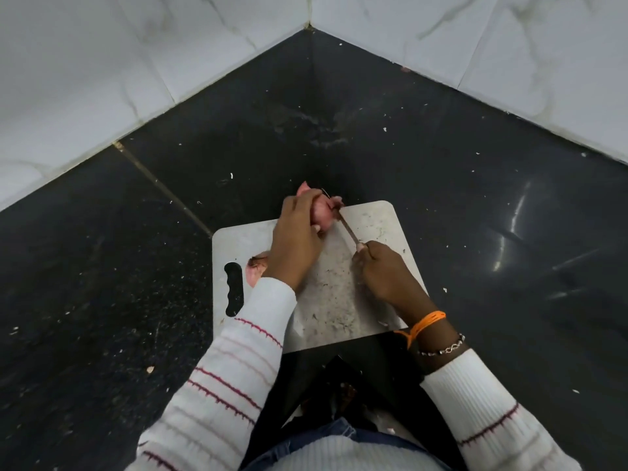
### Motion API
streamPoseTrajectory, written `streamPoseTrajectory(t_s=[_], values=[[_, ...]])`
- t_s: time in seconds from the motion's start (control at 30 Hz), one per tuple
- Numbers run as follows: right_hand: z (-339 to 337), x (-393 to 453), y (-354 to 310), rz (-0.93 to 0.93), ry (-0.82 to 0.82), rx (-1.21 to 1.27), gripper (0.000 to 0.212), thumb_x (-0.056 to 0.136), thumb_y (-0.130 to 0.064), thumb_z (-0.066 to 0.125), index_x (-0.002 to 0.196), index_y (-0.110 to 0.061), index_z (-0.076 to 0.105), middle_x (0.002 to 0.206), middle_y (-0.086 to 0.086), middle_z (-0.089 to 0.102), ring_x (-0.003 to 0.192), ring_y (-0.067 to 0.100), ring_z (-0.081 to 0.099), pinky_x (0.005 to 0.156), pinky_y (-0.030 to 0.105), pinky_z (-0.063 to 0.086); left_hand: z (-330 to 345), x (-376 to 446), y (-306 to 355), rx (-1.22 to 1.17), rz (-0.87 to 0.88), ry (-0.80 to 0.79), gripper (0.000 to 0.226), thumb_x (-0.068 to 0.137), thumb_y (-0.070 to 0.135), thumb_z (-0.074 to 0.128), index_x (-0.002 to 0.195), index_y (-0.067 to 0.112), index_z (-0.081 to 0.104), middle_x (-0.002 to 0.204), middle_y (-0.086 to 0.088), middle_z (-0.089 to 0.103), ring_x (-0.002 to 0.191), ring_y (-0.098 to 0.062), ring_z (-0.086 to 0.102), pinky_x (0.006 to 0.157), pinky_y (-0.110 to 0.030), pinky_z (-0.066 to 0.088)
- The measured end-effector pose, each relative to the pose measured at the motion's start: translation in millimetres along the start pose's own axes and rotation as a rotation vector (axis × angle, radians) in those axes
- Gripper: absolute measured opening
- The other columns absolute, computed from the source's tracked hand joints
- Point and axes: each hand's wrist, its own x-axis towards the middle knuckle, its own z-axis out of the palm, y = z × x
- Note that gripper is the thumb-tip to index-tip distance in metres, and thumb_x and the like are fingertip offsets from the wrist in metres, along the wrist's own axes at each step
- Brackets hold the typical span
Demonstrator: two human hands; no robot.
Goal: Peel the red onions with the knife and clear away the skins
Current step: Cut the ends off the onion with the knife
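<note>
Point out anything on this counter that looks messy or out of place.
Pale bits of debris lie scattered across the dark stone counter, on both sides of the scuffed steel cutting board. The board overhangs the counter's front edge. A loose piece of pink onion skin lies by the board's handle slot.

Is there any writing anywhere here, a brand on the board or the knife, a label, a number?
None can be read in this view.
The scuffed grey metal cutting board shows only scratches and bits of skin, no brand.
The thin knife blade held by the right hand is too slim to show any mark.
The white marbled wall tiles and black stone counter carry no lettering.
</note>
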Motion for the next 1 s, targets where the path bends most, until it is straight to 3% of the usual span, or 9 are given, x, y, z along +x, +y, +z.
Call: streamPoseTrajectory(t_s=[0.1, 0.17, 0.27, 0.4, 0.63, 0.77, 0.83, 0.9, 1.0], values=[[1, -2, 0, 0.028, -0.041, 0.1, 0.038, 0.101, -0.025, 0.028, 0.099, -0.001, 0.058, 0.085, 0.004, 0.053, 0.08, 0.018, 0.049, 0.076, 0.034, 0.041, 4, 4, -3, 0.028, -0.014, -0.004, 0.058, 0.084, 0.01, 0.064, 0.135, 0.022, 0.038, 0.139, -0.007, 0.04, 0.124, -0.024, 0.044, 0.103, -0.032, 0.037], [3, -3, 1, 0.045, -0.025, 0.177, 0.036, 0.101, -0.026, 0.028, 0.093, -0.006, 0.057, 0.074, -0.002, 0.049, 0.069, 0.013, 0.046, 0.065, 0.027, 0.039, 11, 6, -4, 0.034, -0.001, 0.043, 0.056, 0.086, 0.01, 0.062, 0.135, 0.022, 0.038, 0.138, -0.007, 0.042, 0.124, -0.025, 0.043, 0.102, -0.031, 0.037], [5, -7, 2, 0.034, 0.074, 0.252, 0.033, 0.101, -0.029, 0.028, 0.089, -0.013, 0.054, 0.066, -0.002, 0.047, 0.06, 0.01, 0.043, 0.057, 0.023, 0.035, 15, 8, -3, 0.046, 0.011, 0.106, 0.051, 0.085, 0.013, 0.063, 0.132, 0.022, 0.045, 0.133, -0.007, 0.047, 0.118, -0.024, 0.045, 0.095, -0.024, 0.036], [4, -16, 2, -0.051, 0.163, 0.28, 0.031, 0.1, -0.029, 0.029, 0.088, -0.015, 0.055, 0.061, -0.002, 0.045, 0.054, 0.009, 0.041, 0.056, 0.025, 0.034, 11, 1, 4, 0.025, -0.029, 0.134, 0.053, 0.077, 0.025, 0.072, 0.126, 0.021, 0.052, 0.12, -0.006, 0.055, 0.108, -0.021, 0.052, 0.09, -0.027, 0.043], [9, -36, 13, -0.039, 0.025, 0.273, 0.032, 0.1, -0.029, 0.031, 0.084, -0.017, 0.056, 0.057, -0.005, 0.042, 0.038, -0.003, 0.041, 0.051, 0.019, 0.03, 7, -34, 17, 0.084, -0.087, 0.039, 0.045, 0.075, 0.033, 0.072, 0.116, 0.017, 0.059, 0.115, -0.005, 0.051, 0.088, -0.01, 0.042, 0.072, -0.02, 0.034], [5, -33, 15, 0.004, 0.036, 0.308, 0.035, 0.1, -0.029, 0.032, 0.079, -0.017, 0.057, 0.055, -0.004, 0.042, 0.036, 0.0, 0.04, 0.043, 0.016, 0.031, 7, -35, 15, 0.078, -0.085, -0.038, 0.053, 0.076, 0.034, 0.072, 0.123, 0.016, 0.055, 0.121, -0.004, 0.051, 0.097, -0.012, 0.046, 0.077, -0.021, 0.036], [4, -33, 15, 0.022, 0.074, 0.297, 0.035, 0.1, -0.029, 0.032, 0.08, -0.016, 0.057, 0.058, -0.003, 0.044, 0.045, 0.003, 0.041, 0.049, 0.021, 0.033, 7, -34, 13, 0.075, -0.08, -0.077, 0.057, 0.079, 0.037, 0.069, 0.13, 0.019, 0.049, 0.126, -0.004, 0.053, 0.111, -0.019, 0.047, 0.085, -0.025, 0.038], [4, -35, 15, 0.046, 0.101, 0.313, 0.035, 0.1, -0.028, 0.031, 0.085, -0.013, 0.058, 0.06, -0.002, 0.044, 0.051, 0.008, 0.041, 0.053, 0.025, 0.034, 8, -36, 12, 0.081, -0.09, -0.125, 0.059, 0.085, 0.038, 0.063, 0.137, 0.021, 0.04, 0.135, -0.003, 0.048, 0.123, -0.024, 0.038, 0.092, -0.029, 0.036], [1, -38, 13, 0.061, 0.093, 0.372, 0.035, 0.1, -0.028, 0.031, 0.086, -0.012, 0.059, 0.056, -0.004, 0.043, 0.045, 0.005, 0.039, 0.05, 0.024, 0.033, 6, -39, 9, 0.082, -0.104, -0.207, 0.062, 0.092, 0.032, 0.054, 0.145, 0.02, 0.025, 0.147, -0.003, 0.033, 0.132, -0.026, 0.027, 0.104, -0.036, 0.031]])
